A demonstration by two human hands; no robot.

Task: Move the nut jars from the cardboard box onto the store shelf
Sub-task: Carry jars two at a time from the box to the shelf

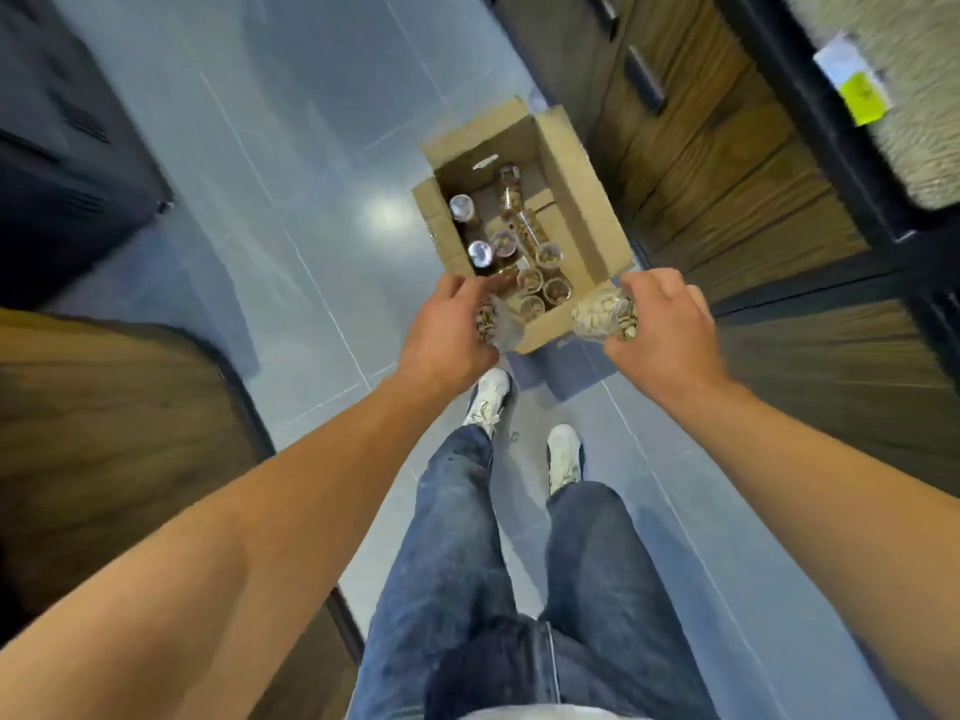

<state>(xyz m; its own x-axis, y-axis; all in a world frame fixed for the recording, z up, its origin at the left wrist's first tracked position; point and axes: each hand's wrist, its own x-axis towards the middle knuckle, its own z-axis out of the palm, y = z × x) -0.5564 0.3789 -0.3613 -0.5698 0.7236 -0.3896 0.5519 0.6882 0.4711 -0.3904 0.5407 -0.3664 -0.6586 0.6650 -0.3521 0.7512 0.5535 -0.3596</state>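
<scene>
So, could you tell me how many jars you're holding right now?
2: one nut jar in the left hand, one nut jar in the right hand, both above the cardboard box.

Colours on the aisle floor

Cardboard box (582, 200): plain tan-brown. Jars in it (535, 252): clear, brown and beige contents, some silvery tops. Jar in right hand (602, 317): pale cream nuts. Floor (311, 148): glossy blue-grey tiles, thin pale joints. Jeans (457, 537): dark blue. Shoes (563, 457): white. Cabinet (727, 163): brown wood grain. Tag (862, 98): yellow-green.
</scene>
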